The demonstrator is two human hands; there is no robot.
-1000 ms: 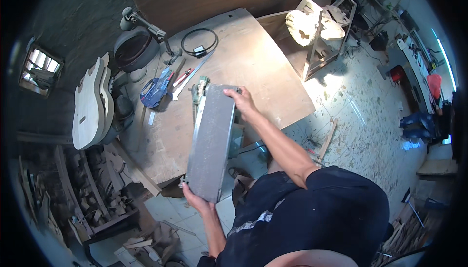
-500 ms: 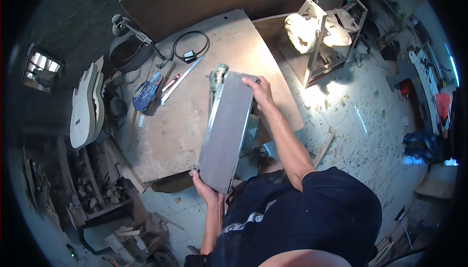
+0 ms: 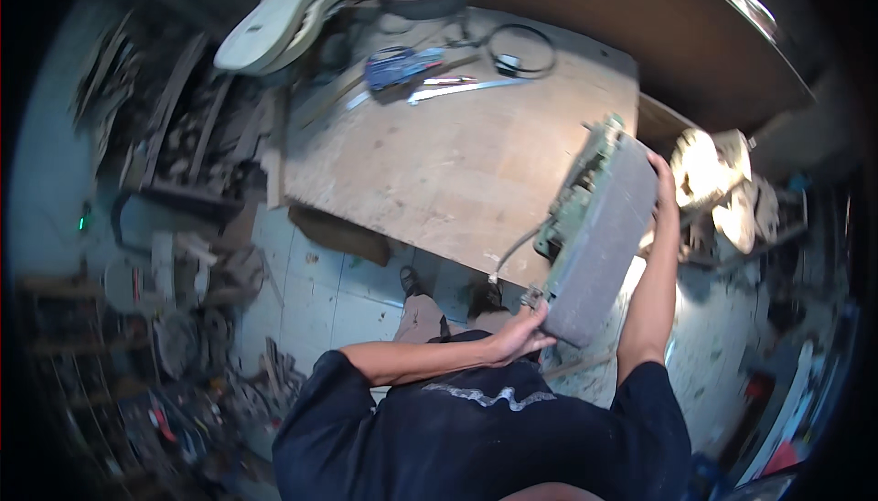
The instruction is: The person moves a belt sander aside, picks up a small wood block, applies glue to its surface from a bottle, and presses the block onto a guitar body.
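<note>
- Several dark slats and wood offcuts fill a rack (image 3: 178,126) at far left; loose scrap (image 3: 215,268) lies on the floor below it, detail blurred.
- Two pale guitar-shaped bodies (image 3: 279,25), one overlapping the other, lean just beyond the table's left end.
- Wooden table (image 3: 402,167) spans the middle; its near edge slants down toward the right. Blue object (image 3: 398,66) lies near its far left part, kind unclear.
- Pale straightedge (image 3: 466,89) lies just right of the blue object; beyond its right end, a loop of black cable (image 3: 551,48).
- Left hand (image 3: 519,336): fingers gripping the near, lower end of a long machine (image 3: 604,249), thumb up beside a small metal fitting. Fingers partly hidden beneath.
- Machine: green metal frame on its left side, flat grey face turned up and right. Held tilted over the table's near right corner, near end out past the edge; contact with the tabletop, cannot tell. Short cord (image 3: 519,252) hangs from its left side.
- Right hand (image 3: 665,188): fingers bent around the machine's far right edge, gripping it; tips partly out of sight.
- Pale carved pieces (image 3: 700,167), brightly lit, stand to the right of the hand.
</note>
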